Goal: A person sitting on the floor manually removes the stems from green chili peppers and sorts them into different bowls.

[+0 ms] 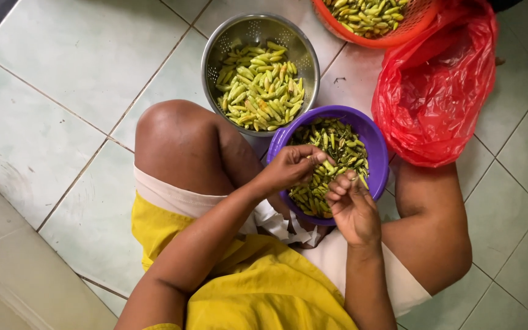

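Chillies (pixel 331 165), small, light and smooth-skinned, fill the purple bowl (pixel 374 137), over which the left hand (pixel 288 168) pinches one at its stem while the right hand (pixel 352 205) curls narrowly on another.

The person wears a loose mustard-yellow top over pale cream shorts; both forearms and knees are bare, with no sleeves, rings, watch or gloves visible.

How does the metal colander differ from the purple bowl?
The metal colander is shiny steel with holes and stands untouched; the purple bowl is solid plastic, under the left hand and right hand. The colander's chillies look paler than the bowl's chillies. Both are round.
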